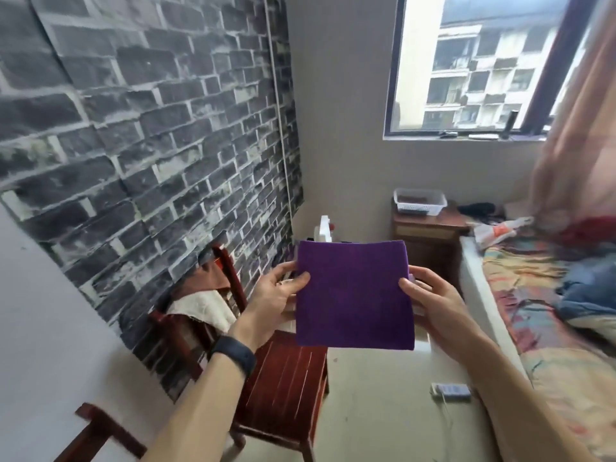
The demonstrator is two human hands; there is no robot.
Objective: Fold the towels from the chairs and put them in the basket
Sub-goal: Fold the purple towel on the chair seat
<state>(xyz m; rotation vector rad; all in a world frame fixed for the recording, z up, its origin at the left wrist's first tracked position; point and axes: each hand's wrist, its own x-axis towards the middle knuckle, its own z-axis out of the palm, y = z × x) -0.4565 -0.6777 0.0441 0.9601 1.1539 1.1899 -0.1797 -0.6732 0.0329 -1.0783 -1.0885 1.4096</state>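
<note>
**Purple towel folded, held up in both hands**

Purple square folded cloth towel [353, 295] is in mid-air at chest height, flat face toward the person, above the front of the chair seat; left hand [276, 291] pinches its left edge, thumb on the front face, fingers behind; right hand [430, 295] pinches the right edge the same way; towel hangs straight, top edge level.

Black band [233, 353] on the left wrist.

Below and left of the towel: dark red slatted wooden chair [283, 371]; a brown cloth and a cream cloth [200, 305] are draped over its backrest, against the grey brick-pattern wall [133, 128].

White perforated plastic basket [419, 201] sits on a brown wooden nightstand [430, 235] in the far corner under the window [483, 61], well apart from the towel; cannot tell what is in it.

Right side: bed with a multicoloured patterned cover [540, 295], bedding rumpled; pinkish curtain [573, 145] hangs above it.

White power strip [450, 391] lies on the pale floor beside the bed.
</note>
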